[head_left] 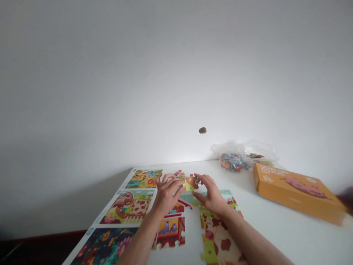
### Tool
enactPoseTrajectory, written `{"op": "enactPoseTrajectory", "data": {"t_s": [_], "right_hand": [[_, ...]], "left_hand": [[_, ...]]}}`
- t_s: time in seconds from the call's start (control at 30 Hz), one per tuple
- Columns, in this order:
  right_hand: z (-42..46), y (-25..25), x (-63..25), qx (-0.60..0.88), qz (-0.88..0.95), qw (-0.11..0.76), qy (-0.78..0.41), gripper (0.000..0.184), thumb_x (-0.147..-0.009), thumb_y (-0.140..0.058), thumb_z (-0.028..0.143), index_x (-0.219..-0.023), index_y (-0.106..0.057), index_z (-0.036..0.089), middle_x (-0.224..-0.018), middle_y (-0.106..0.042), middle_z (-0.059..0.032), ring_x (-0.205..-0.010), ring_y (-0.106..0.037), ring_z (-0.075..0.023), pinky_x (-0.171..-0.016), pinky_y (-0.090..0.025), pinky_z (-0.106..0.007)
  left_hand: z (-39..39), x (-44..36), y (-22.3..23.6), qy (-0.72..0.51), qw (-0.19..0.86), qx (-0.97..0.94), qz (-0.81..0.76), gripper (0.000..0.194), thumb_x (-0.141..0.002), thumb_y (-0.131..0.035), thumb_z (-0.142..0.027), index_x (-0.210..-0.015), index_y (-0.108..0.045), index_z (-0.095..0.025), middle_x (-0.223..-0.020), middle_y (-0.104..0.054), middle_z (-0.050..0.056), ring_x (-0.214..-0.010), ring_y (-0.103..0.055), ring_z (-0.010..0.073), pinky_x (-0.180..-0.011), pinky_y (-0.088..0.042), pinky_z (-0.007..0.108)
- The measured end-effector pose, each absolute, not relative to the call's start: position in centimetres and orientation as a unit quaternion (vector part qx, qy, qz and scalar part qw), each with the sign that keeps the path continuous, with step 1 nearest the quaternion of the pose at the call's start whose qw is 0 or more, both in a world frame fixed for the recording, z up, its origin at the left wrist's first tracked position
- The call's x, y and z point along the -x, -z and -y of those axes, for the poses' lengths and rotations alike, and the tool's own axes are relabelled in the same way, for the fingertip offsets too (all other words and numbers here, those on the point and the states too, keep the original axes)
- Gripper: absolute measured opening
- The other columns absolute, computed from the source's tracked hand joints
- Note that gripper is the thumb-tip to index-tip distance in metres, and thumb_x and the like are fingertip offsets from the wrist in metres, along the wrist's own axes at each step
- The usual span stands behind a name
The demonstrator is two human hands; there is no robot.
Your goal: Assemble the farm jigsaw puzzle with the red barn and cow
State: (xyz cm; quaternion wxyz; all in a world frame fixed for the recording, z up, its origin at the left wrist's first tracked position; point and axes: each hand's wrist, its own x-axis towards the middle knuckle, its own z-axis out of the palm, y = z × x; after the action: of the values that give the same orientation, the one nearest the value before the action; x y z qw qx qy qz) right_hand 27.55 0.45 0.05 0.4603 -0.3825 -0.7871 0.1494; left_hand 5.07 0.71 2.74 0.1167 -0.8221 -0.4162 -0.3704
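At far left on the white table [275,235], a printed sheet [138,208] with three pictures in a column: jungle animals, a farm with a spotted cow, a dark, many-coloured scene. Down its left margin, small blue labels [89,231], too tiny to read. Next, a joined barn section [171,232], showing two purple figures in a window, partly behind the left forearm. Beyond it, the left hand [166,193], back upward, thumb and forefinger pinched on the left edge of a yellow-green and brown puzzle piece [190,185], remaining fingers loosely bent. Between both hands, that piece, just past the gap separating the barn from the cow section [222,239]. At its right edge, the right hand [211,195], forefinger curved forward, thumb lower and apart; impossible to tell whether gripping. Under the right forearm, the cow section, with a small red car at its upper right. Farther right, near the wall, clear plastic bags [231,162] with colourful puzzle pieces inside. At far right, an orange box [298,187], blurred, marked "LEVEL UP PUZZLES" above a pink pig; contents hidden.
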Motion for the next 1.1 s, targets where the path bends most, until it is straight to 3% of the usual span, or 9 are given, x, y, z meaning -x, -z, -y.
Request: {"op": "enactPoseTrajectory", "data": {"t_s": [0.57,1.1], "right_hand": [[-0.78,0.2,-27.54,0.367,0.79,0.472,-0.134,0.057,-0.087,-0.059,0.016,-0.141,-0.045,0.026,-0.102,-0.062,-0.0077,-0.092,-0.056,-0.0244,-0.087,-0.049,-0.043],[-0.62,0.02,-27.51,0.376,0.788,0.468,-0.136,0.046,-0.085,-0.064,0.017,-0.129,-0.053,0.025,-0.099,-0.062,-0.0068,-0.093,-0.056,-0.0245,-0.085,-0.048,-0.041]], "left_hand": [[-1.02,-4.91,-2.22,0.367,0.107,0.822,0.423,0.013,-0.092,-0.06,-0.024,-0.095,-0.071,-0.028,-0.093,-0.076,0.002,-0.102,-0.062,0.0233,-0.111,-0.026,0.053],[-1.05,-4.84,-2.3,0.362,0.101,0.824,0.423,0.016,-0.094,-0.056,-0.024,-0.096,-0.072,-0.029,-0.095,-0.075,0.002,-0.103,-0.061,0.0238,-0.109,-0.028,0.051]]}}
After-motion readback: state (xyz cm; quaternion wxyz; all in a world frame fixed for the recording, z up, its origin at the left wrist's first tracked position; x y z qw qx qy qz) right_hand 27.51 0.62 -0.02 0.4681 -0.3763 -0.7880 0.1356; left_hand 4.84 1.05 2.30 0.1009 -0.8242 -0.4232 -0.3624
